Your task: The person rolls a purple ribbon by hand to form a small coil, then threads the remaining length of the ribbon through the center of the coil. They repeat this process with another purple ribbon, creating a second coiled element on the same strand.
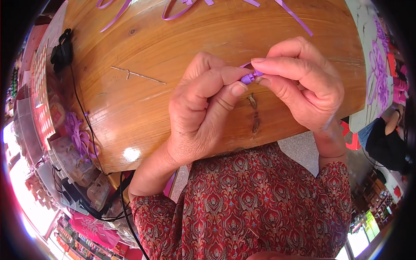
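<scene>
Over the wooden table, both hands meet at a small purple plastic clasp [248,79]. My left hand [201,102] pinches its larger end between thumb and index finger. The smaller end sits between the thumb and index finger of my right hand [303,78], close against the first part; whether the two ends are joined I cannot tell. A short stretch of purple ribbon [246,65] shows just behind the clasp, and the rest of it is hidden by my fingers. To the left of my left hand lies a thin metal wire tool [138,75] with a small crosspiece.
Purple ribbons [294,17] lie along the far side of the wooden table [143,104]. A black cable [80,102] runs down its left side, beside clear plastic bins [78,167] and a purple ribbon bundle [79,136]. More purple ribbons [379,78] cover a white table at right, near another person [385,143].
</scene>
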Action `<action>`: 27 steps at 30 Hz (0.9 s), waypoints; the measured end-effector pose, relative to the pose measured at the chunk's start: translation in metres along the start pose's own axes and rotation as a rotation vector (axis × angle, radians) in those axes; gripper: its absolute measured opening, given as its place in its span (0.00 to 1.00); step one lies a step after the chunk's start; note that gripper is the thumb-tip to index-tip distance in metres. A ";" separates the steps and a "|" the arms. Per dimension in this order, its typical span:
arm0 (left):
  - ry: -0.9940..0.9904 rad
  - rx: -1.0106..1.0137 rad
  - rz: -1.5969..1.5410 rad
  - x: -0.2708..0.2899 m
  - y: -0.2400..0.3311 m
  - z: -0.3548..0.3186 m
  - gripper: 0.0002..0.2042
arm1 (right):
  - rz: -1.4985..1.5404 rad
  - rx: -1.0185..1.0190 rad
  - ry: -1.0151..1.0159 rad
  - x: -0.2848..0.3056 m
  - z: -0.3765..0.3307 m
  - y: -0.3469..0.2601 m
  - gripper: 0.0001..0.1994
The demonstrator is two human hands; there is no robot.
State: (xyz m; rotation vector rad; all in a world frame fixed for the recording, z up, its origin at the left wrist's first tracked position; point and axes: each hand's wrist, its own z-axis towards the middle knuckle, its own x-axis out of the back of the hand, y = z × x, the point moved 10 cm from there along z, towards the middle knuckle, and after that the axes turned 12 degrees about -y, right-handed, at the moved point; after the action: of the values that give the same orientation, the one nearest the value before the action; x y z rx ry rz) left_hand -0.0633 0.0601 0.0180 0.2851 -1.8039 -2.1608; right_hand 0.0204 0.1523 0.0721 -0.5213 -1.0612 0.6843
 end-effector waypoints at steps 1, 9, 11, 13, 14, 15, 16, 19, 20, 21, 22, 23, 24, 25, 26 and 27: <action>-0.014 -0.002 0.056 -0.001 0.002 0.002 0.08 | 0.011 -0.001 -0.008 -0.001 0.000 0.001 0.15; -0.020 0.007 0.091 -0.001 0.002 0.001 0.07 | 0.085 0.002 -0.035 -0.004 -0.002 0.002 0.14; -0.031 -0.010 0.068 -0.003 0.004 0.002 0.07 | 0.077 0.008 -0.040 -0.004 -0.001 0.000 0.14; -0.045 -0.027 0.050 -0.004 0.004 0.003 0.06 | 0.071 0.011 -0.050 -0.004 -0.001 0.001 0.14; -0.058 -0.044 0.035 -0.004 0.005 0.003 0.06 | 0.067 0.015 -0.059 -0.005 0.000 0.002 0.14; -0.057 -0.044 0.036 -0.004 0.005 0.003 0.06 | 0.068 0.015 -0.059 -0.005 0.000 0.002 0.14; -0.065 -0.018 0.044 -0.005 0.003 0.003 0.06 | 0.077 0.009 -0.061 -0.005 0.000 0.003 0.14; -0.071 0.012 0.044 -0.005 0.000 0.002 0.06 | 0.083 0.009 -0.065 -0.007 0.000 0.004 0.14; -0.071 0.014 0.036 -0.005 -0.001 0.003 0.06 | 0.078 0.015 -0.065 -0.008 0.000 0.004 0.14; -0.071 0.015 0.035 -0.005 -0.001 0.003 0.06 | 0.079 0.015 -0.066 -0.008 0.000 0.005 0.14; -0.070 0.026 0.042 -0.005 -0.002 0.003 0.06 | 0.072 0.023 -0.062 -0.008 -0.001 0.004 0.14; -0.070 0.037 0.048 -0.005 -0.003 0.003 0.06 | 0.066 0.030 -0.057 -0.008 -0.001 0.004 0.13; -0.071 0.039 0.047 -0.005 -0.004 0.003 0.06 | 0.067 0.028 -0.057 -0.009 -0.001 0.004 0.13; -0.076 0.009 0.077 -0.006 -0.001 0.003 0.06 | 0.058 0.041 -0.063 -0.009 -0.001 0.003 0.13; -0.081 -0.021 0.106 -0.007 0.001 0.003 0.06 | 0.047 0.053 -0.069 -0.010 -0.001 0.002 0.13; -0.082 -0.019 0.105 -0.007 -0.001 0.004 0.06 | 0.048 0.051 -0.069 -0.009 -0.001 0.002 0.13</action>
State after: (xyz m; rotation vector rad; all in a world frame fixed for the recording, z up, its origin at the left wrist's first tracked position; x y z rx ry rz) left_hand -0.0586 0.0663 0.0176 0.0962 -1.7981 -2.1442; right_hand 0.0182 0.1473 0.0643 -0.4829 -1.0957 0.7745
